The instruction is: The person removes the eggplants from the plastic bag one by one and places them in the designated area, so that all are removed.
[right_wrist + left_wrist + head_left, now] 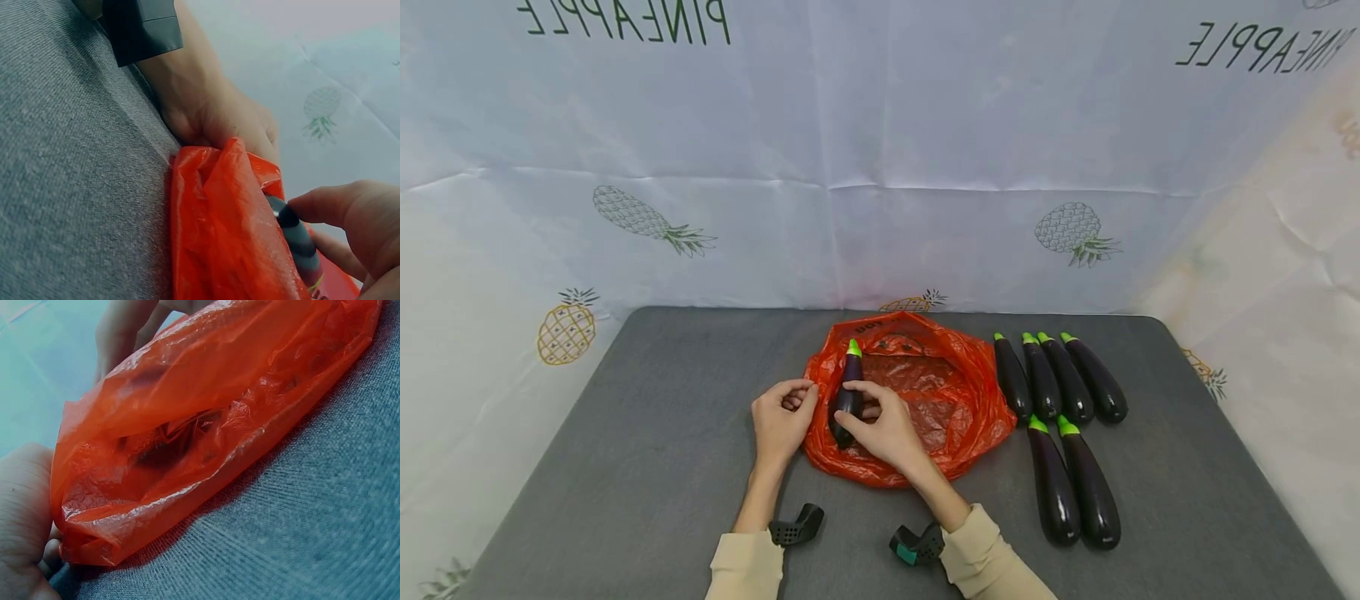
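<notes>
A red plastic bag (pixel 958 450) lies with its mouth spread wide on the grey table. My right hand (pixel 887 425) grips a dark eggplant (pixel 848 402) with a green stem end, over the left side of the bag's mouth. In the right wrist view the same eggplant (pixel 300 244) shows between thumb and fingers, partly behind the bag's side. At the bag's left edge my left hand (pixel 782 419) pinches the rim. The left wrist view shows the bag (pixel 206 425) close up, with its folded edge by the left thumb.
Several eggplants (pixel 1060 379) lie side by side just right of the bag. Two more eggplants (pixel 1092 492) lie in front of them, nearer me. A white cloth (pixel 880 125) with pineapple prints hangs behind the table (pixel 700 358).
</notes>
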`<state>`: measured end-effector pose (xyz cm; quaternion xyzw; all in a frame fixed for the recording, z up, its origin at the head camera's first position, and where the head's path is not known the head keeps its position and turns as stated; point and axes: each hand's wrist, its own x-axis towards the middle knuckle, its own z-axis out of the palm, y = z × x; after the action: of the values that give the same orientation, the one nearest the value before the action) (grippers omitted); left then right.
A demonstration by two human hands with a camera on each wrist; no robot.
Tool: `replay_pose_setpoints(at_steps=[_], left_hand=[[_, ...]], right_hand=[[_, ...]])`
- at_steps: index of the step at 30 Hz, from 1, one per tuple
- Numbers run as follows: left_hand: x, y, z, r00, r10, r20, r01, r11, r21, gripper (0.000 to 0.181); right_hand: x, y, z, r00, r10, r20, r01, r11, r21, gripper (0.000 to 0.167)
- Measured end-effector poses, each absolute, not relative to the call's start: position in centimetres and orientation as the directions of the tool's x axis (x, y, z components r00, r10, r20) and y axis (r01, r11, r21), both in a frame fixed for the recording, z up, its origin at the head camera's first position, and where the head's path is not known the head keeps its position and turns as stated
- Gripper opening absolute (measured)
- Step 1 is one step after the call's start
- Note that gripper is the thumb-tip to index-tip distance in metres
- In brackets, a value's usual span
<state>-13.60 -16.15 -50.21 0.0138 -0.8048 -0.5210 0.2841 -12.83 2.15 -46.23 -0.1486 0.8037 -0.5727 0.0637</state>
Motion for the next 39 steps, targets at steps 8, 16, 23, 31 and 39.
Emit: replay_pose_setpoints(at_steps=[8, 16, 23, 31, 39], left_hand=[[-13.6, -16.2, -50.3, -0.839, -0.32, 0.439, 0.26, 0.473, 0.842, 0.013], [-13.7, -16.2, -50.3, -0.837, -0.318, 0.445, 0.267, 0.473, 0.84, 0.005], [-13.8, -16.2, -50.3, -0.83, -0.316, 0.459, 0.285, 0.468, 0.836, 0.004], [-13.8, -16.2, -50.1, -0.825, -0.309, 0.474, 0.301, 0.47, 0.83, 0.005], [-13.8, -16.2, -50.2, -0.821, -0.316, 0.475, 0.303, 0.464, 0.832, 0.005]], right_hand=[[-12.9, 2.4, -46.2, -0.949, -0.311, 0.052, -0.147, 0.289, -0.946, 0.043], [-12.7, 2.5, -46.0, -0.945, -0.324, 0.051, -0.151, 0.292, -0.945, 0.043], [-12.7, 2.8, -45.7, -0.945, -0.324, 0.039, -0.139, 0.29, -0.947, 0.044], [-12.7, 3.1, -45.2, -0.946, -0.318, 0.054, -0.16, 0.318, -0.935, 0.043], [-12.3, 3.4, -44.4, -0.951, -0.307, 0.039, -0.144, 0.329, -0.933, 0.043]])
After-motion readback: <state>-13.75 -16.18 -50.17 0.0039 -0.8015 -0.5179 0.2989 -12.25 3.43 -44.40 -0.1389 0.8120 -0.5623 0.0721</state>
